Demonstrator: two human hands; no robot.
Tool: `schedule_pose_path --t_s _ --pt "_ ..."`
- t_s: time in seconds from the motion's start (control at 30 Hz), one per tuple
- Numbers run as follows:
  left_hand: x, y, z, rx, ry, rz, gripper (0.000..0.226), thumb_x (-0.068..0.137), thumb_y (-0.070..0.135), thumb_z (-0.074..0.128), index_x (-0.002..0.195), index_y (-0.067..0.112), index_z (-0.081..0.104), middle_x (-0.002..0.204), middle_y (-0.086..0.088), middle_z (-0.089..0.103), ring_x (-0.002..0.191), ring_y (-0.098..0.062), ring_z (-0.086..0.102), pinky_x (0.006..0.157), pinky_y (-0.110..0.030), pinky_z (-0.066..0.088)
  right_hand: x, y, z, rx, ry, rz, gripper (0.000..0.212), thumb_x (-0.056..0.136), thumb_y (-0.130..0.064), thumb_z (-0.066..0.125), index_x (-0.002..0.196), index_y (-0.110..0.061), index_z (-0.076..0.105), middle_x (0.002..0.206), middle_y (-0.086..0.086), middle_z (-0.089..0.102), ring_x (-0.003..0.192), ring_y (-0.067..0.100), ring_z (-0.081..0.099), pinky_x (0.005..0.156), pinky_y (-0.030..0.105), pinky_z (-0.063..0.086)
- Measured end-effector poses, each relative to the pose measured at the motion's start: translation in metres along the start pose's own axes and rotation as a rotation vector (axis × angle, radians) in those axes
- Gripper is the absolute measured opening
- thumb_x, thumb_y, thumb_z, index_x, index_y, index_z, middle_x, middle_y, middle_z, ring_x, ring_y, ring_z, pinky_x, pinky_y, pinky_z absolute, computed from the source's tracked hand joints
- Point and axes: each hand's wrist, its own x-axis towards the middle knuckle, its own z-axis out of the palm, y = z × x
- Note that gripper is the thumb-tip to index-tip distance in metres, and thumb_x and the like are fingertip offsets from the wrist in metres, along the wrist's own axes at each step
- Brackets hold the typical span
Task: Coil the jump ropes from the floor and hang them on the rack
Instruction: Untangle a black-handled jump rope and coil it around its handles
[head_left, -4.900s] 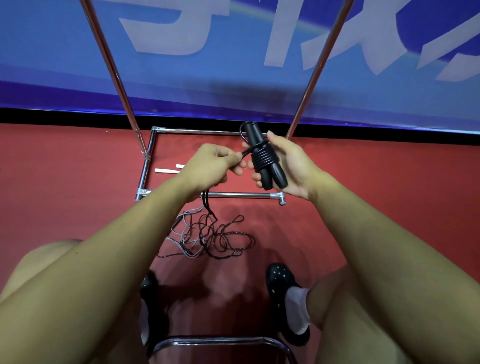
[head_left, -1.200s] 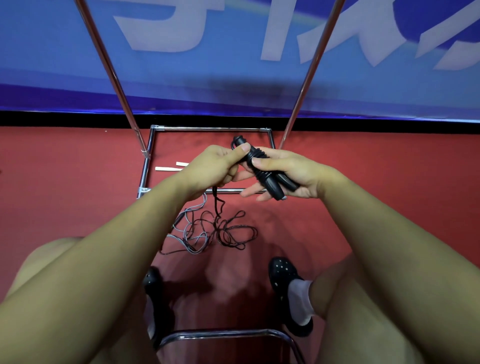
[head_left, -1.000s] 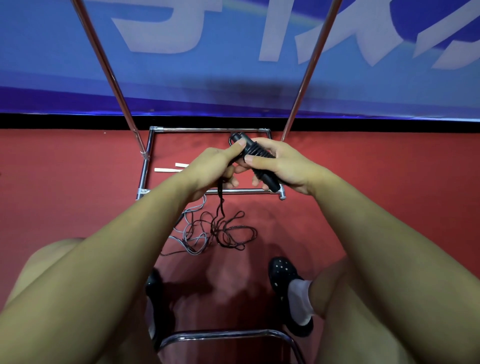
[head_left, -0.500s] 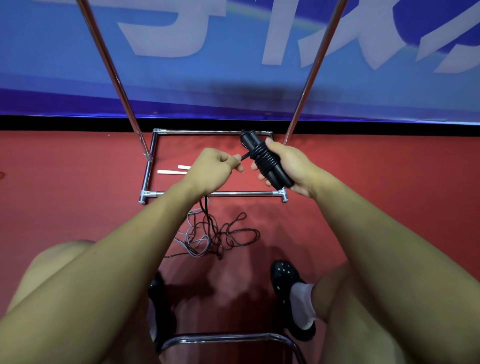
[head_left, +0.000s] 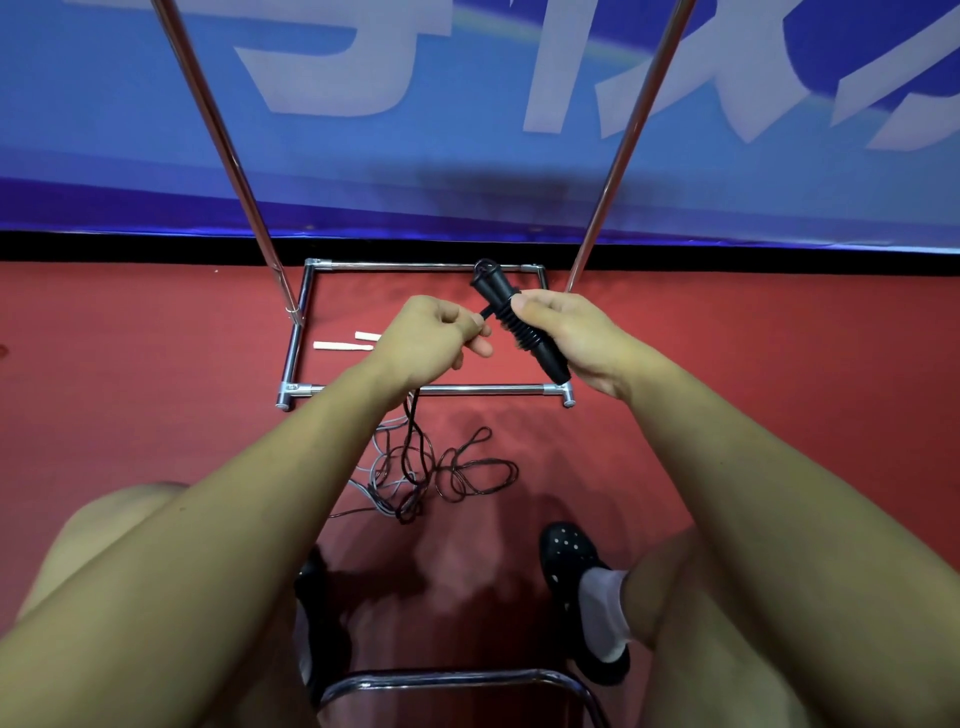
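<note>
The black handles (head_left: 524, 327) of one jump rope are clamped together in the right hand (head_left: 576, 338), fingers curled round them, with several turns of black cord (head_left: 415, 447) already wound about their middle. The cord is pinched in the left hand (head_left: 431, 343) just beside the handles, drawn short and taut between the two grips. From under the left hand the cord is seen to drop to a loose tangle on the red floor (head_left: 156, 364), mixed with a grey rope (head_left: 379, 467), just in front of the rack (head_left: 431, 388) base near the wall. Coiling is judged to be partly done. Another turn round the handles is called for next, with slack fed up from the floor without snagging the grey rope; hanging is not yet begun.
</note>
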Motion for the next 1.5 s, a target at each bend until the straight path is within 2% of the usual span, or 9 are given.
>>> schedule_pose_path --t_s 0.1,0.37,0.63,0.8,0.97,1.1,1.27,1.4,1.5 --pt "0.000 0.001 -0.001 -0.039 -0.028 -0.007 0.023 0.103 0.017 0.052 0.100 0.007 0.073 0.087 0.003 0.080 0.061 -0.009 0.059 0.072 -0.028 0.047 -0.002 0.000 0.001 -0.055 -0.011 -0.021 0.028 0.100 -0.027 0.065 0.126 -0.016 0.070 0.096 -0.012 0.072 0.087 0.002 0.065 0.086 0.021 0.048" --pt "-0.006 0.006 0.002 -0.063 -0.055 -0.013 0.051 0.099 0.052 0.057 0.089 0.007 0.079 0.082 -0.004 0.079 0.064 -0.016 0.067 0.064 -0.030 0.045 -0.006 0.001 0.001 -0.178 0.060 -0.043 0.043 0.073 -0.035 0.092 0.106 -0.022 0.067 0.100 0.001 0.075 0.094 0.018 0.073 0.096 0.039 0.057" --pt "-0.008 0.009 -0.001 -0.232 -0.158 -0.042 0.033 0.101 0.035 0.061 0.086 0.010 0.077 0.081 -0.005 0.078 0.066 -0.014 0.071 0.056 -0.020 0.053 -0.015 0.002 -0.007 0.038 -0.388 0.121 0.042 0.097 -0.013 0.068 0.137 -0.013 0.054 0.127 0.011 0.070 0.110 0.031 0.072 0.100 0.043 0.056" --pt "-0.011 0.017 -0.002 -0.395 -0.222 -0.188 0.036 0.099 0.039 0.063 0.110 0.008 0.076 0.100 -0.011 0.078 0.064 -0.019 0.074 0.055 -0.019 0.057 -0.015 -0.002 -0.007 -0.070 -0.270 -0.009 0.042 0.095 -0.010 0.070 0.135 -0.018 0.057 0.099 0.009 0.077 0.079 0.027 0.072 0.083 0.046 0.057" --pt "-0.007 0.013 -0.005 -0.237 -0.174 -0.303 0.053 0.094 0.062 0.058 0.097 0.010 0.066 0.070 -0.001 0.062 0.041 -0.008 0.045 0.037 -0.016 0.034 -0.014 -0.006 -0.004 -0.089 -0.124 -0.034 0.036 0.092 -0.012 0.075 0.124 -0.011 0.060 0.085 0.006 0.070 0.063 0.016 0.059 0.057 0.028 0.049" --pt "-0.005 0.011 -0.005 -0.324 -0.231 -0.317 0.043 0.108 0.038 0.037 0.097 0.008 0.067 0.062 0.001 0.061 0.042 -0.010 0.044 0.039 -0.016 0.034 -0.011 -0.004 -0.008 -0.087 -0.098 -0.001 0.029 0.090 -0.014 0.078 0.115 -0.012 0.063 0.081 0.002 0.069 0.064 0.014 0.058 0.058 0.026 0.049" --pt "0.001 0.005 -0.003 -0.367 -0.132 -0.229 0.025 0.107 0.020 0.050 0.106 0.006 0.072 0.082 -0.001 0.076 0.054 -0.006 0.060 0.056 -0.018 0.051 -0.008 -0.003 -0.010 -0.071 -0.052 0.038 0.014 0.092 -0.025 0.076 0.102 -0.019 0.067 0.082 0.000 0.066 0.064 0.012 0.056 0.060 0.025 0.047" --pt "0.001 0.000 -0.001 -0.121 -0.040 -0.092 0.018 0.103 0.017 0.057 0.102 0.010 0.073 0.087 0.000 0.079 0.052 -0.004 0.053 0.056 -0.022 0.041 -0.006 -0.004 -0.006 0.071 -0.057 0.179 0.039 0.105 -0.048 0.049 0.109 -0.014 0.068 0.090 0.006 0.069 0.065 0.014 0.057 0.064 0.027 0.047" --pt "-0.002 0.003 -0.001 0.039 -0.006 -0.025 0.019 0.103 0.019 0.057 0.097 0.014 0.074 0.085 0.004 0.079 0.049 0.000 0.049 0.050 -0.015 0.040 -0.006 -0.005 -0.003 0.138 -0.045 0.205 0.040 0.109 -0.038 0.039 0.112 -0.008 0.065 0.094 0.010 0.069 0.068 0.015 0.059 0.070 0.028 0.049"
